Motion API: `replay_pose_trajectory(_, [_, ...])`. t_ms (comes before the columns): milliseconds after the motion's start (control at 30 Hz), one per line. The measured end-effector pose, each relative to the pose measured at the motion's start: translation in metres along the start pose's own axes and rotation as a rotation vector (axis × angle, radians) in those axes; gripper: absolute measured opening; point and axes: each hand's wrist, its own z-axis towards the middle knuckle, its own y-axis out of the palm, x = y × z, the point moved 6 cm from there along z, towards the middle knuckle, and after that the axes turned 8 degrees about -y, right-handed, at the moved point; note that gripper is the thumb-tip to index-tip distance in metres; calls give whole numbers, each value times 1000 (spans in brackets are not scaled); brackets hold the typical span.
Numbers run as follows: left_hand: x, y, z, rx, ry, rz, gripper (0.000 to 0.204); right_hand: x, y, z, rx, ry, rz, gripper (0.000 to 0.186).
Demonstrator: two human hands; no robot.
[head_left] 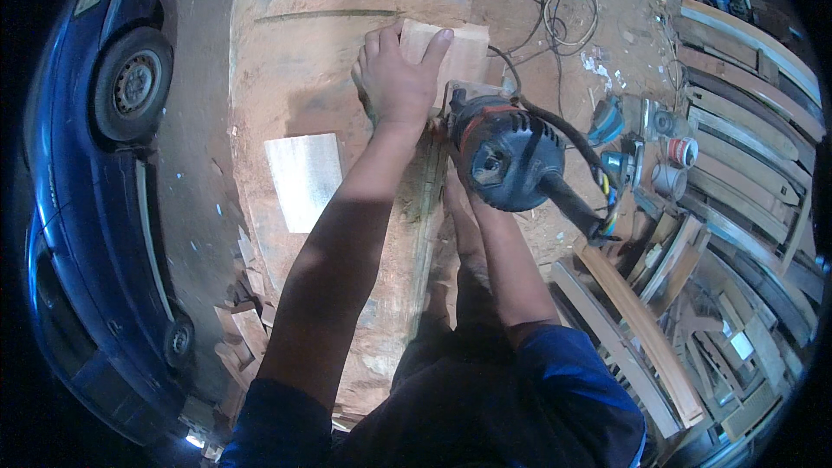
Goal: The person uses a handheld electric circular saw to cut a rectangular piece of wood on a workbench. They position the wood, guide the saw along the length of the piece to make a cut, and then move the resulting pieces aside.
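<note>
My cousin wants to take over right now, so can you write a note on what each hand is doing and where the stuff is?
Left hand: flat on a small wood block, pressing it onto the workbench.
Right hand: mostly hidden under the power tool; its grip cannot be seen.
The tool sits at the block's near edge, its cord running right.
A pale board lies left of the arm.
Done: block placed. How far the cutting has got cannot be told.
</note>
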Motion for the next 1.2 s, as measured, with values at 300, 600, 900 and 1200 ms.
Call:
replay_pose_trajectory(300, [1, -1, 0, 52, 22, 25, 76, 15, 7, 14, -145, 95, 102, 73])
replay_pose_trajectory(600, [-1, 1, 1, 49, 64, 98, 62, -40, -17, 58, 53, -118, 103, 64])
replay_pose_trajectory(900, [1, -1, 0, 84, 112, 77, 61, -71, -25, 98, 163, -209, 105, 58])
replay_pose_trajectory(1200, [-5, 7, 3, 103, 77, 125, 61, -85, -31, 124, 223, -256, 96, 52])
